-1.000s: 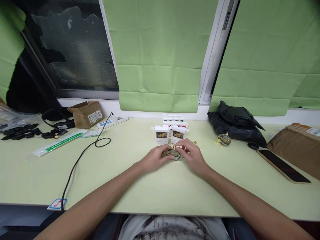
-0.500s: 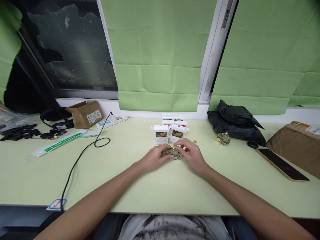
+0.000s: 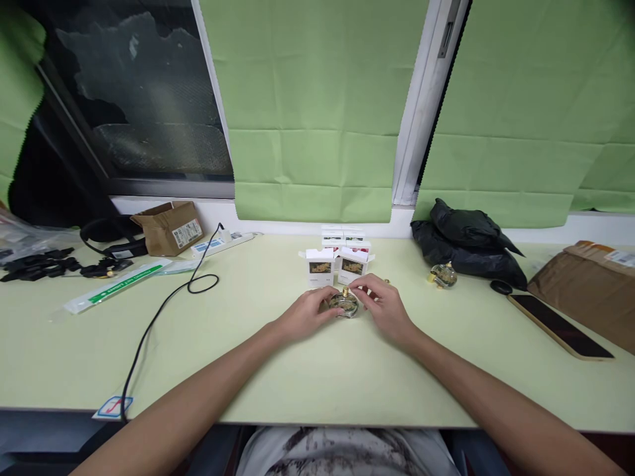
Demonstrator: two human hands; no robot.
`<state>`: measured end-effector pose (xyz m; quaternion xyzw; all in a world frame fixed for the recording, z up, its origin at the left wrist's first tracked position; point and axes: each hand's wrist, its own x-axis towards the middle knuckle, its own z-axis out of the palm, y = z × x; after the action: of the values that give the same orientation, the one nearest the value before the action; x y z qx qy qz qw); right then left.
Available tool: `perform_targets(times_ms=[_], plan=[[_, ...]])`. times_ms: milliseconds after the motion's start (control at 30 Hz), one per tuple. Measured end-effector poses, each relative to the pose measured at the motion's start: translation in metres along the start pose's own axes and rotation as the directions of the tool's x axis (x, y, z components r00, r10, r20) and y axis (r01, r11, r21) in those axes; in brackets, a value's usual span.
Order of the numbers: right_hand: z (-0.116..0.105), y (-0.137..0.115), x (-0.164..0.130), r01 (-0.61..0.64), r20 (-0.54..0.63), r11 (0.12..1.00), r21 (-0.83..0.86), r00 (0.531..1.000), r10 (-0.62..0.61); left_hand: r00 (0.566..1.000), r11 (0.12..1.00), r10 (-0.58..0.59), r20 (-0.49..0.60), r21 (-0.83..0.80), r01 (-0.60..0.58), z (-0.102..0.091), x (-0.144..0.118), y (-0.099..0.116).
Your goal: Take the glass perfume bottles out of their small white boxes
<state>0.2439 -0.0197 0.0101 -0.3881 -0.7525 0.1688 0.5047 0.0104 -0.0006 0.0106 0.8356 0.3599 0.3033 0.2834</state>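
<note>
At frame centre, a small round glass bottle (image 3: pixel 343 304) lay on the surface (image 3: pixel 278 370) between both hands — left hand (image 3: pixel 305 314) cupping its left side, right hand (image 3: pixel 384 305) pinching its gold top from the right. White boxes (image 3: pixel 337 264) stood just behind; open room lay toward the near edge.

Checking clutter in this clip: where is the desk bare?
Bare patches: between the black cable and left hand; between right hand and phone. Crowded: white boxes behind the small bottle; the far left corner.
</note>
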Motion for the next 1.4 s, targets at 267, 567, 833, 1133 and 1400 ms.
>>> perform_targets(times_ms=[267, 567, 833, 1133, 1400], plan=[[-0.030, 0.025, 0.010, -0.014, -0.117, 0.842, -0.539, 0.991, -0.059, 1.000, 1.000, -0.022, -0.003, 0.008, 0.023, -0.001, 0.000, 0.003], [-0.033, 0.032, 0.010, -0.114, -0.052, 0.439, -0.891, 0.987, 0.151, 0.999, 0.999, -0.030, 0.012, 0.017, 0.030, -0.001, 0.000, 0.001], [-0.030, 0.033, 0.009, -0.119, 0.029, 0.404, -0.907, 0.940, 0.340, 1.000, 0.999, -0.028, -0.002, 0.017, 0.028, -0.001, 0.000, -0.001], [-0.005, 0.005, 0.001, 0.064, 0.193, 0.634, -0.771, 0.971, 0.137, 1.000, 1.000, -0.007, -0.014, 0.009, 0.007, 0.000, 0.000, -0.001], [-0.007, 0.000, 0.003, 0.272, -0.052, 0.822, -0.500, 0.938, -0.342, 1.000, 1.000, -0.002, -0.009, 0.031, 0.002, 0.001, 0.001, -0.002]])
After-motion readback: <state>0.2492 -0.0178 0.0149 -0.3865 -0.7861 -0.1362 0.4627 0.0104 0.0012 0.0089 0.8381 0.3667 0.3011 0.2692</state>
